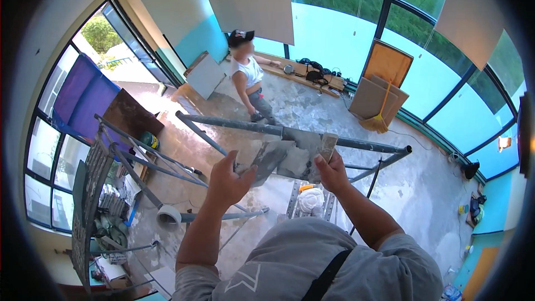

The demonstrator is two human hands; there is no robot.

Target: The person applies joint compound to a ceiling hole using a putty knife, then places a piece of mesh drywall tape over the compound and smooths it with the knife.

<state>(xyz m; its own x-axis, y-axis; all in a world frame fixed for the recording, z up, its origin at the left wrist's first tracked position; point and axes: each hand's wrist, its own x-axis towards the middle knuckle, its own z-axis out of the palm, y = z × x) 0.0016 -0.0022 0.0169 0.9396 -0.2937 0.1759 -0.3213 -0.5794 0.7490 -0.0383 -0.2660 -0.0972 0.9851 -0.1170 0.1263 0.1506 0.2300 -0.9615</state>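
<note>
Both my hands are raised in front of me, above the scaffold pipes. A wide, flat scraper (268, 159) with a grey, smeared blade is gripped in my left hand (228, 183), fingers curled round its left end. My right hand (333, 173) grasps the pale edge of a second wide scraper (327, 146), thumb on top. Wet grey-white putty (295, 161) lies on the right blade. The left blade's tip overlaps or touches that putty; I cannot tell which.
Scaffold pipes (234, 122) cross ahead and to my left. Below me, a white bundle (310, 199) rests on a perforated metal plank (292, 203). Another person (248, 75) stands on the floor beyond. A yellow broom (379, 120) leans on boards by the windows; cables (319, 72) lie nearby.
</note>
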